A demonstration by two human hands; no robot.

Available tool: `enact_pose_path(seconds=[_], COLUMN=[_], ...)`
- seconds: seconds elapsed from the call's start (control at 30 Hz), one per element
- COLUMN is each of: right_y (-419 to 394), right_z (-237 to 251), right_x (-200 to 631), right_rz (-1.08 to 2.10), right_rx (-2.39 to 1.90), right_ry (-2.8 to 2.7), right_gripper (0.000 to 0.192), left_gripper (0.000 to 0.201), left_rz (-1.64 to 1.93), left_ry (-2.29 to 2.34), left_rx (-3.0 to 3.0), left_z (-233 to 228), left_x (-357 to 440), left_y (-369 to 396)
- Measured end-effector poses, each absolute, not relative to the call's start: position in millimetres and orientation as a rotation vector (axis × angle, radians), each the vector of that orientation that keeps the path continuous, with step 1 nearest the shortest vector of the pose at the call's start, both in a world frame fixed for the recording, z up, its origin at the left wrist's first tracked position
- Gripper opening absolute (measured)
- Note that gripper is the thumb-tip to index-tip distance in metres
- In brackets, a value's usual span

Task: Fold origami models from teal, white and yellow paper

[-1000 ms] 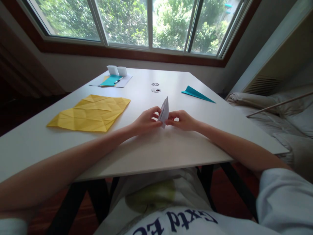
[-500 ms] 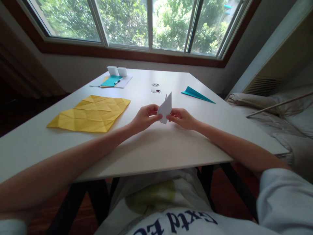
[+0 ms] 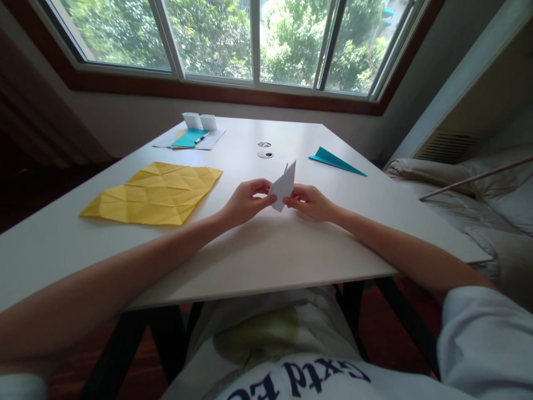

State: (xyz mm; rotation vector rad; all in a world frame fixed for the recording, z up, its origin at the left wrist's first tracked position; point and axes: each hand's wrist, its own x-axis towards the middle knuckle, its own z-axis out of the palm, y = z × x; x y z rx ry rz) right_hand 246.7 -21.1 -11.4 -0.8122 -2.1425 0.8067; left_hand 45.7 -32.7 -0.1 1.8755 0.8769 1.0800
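A small piece of folded white paper (image 3: pixel 283 188) with pointed tips is held up just above the table, near its front edge. My left hand (image 3: pixel 249 201) pinches its left side between thumb and fingers. From the right, my right hand (image 3: pixel 308 201) grips the lower right side, thumb in front and the other fingers partly hidden behind the paper. One long tip points up and slightly right, with a thinner spike beside it. A creased yellow sheet (image 3: pixel 156 194) lies to the left of my left hand.
On the white table (image 3: pixel 266 255), a folded blue paper plane (image 3: pixel 336 161) lies at the right. At the back left are stacked paper sheets (image 3: pixel 188 138), a pen (image 3: pixel 202 138) and two white folded paper boxes (image 3: pixel 191 120). Two round disc-like items (image 3: pixel 265 154) lie beyond my hands.
The folded white paper has tilted a little to the right and its tip sits slightly lower. Both hands stay on it, almost in place.
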Motion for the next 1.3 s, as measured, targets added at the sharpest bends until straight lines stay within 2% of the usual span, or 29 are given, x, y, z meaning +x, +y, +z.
enact_pose_path(seconds=[0.87, 1.1, 1.3], right_y=[-21.1, -16.8, -17.8], right_z=[-15.3, -19.5, -15.0], right_x=[247.4, 248.2, 245.1], right_rz=[0.741, 0.798, 0.973], right_rx=[-0.843, -0.848, -0.811], right_ry=[-2.232, -2.156, -2.009], right_gripper=[0.023, 0.022, 0.025], left_gripper=[0.021, 0.022, 0.026], left_rz=[1.0, 1.036, 1.067], left_ry=[0.91, 0.915, 0.886], left_rx=[1.878, 1.845, 1.794], left_z=[0.3, 2.1, 2.7], left_x=[45.1, 45.5, 45.9], left_y=[-32.4, -32.9, -33.2])
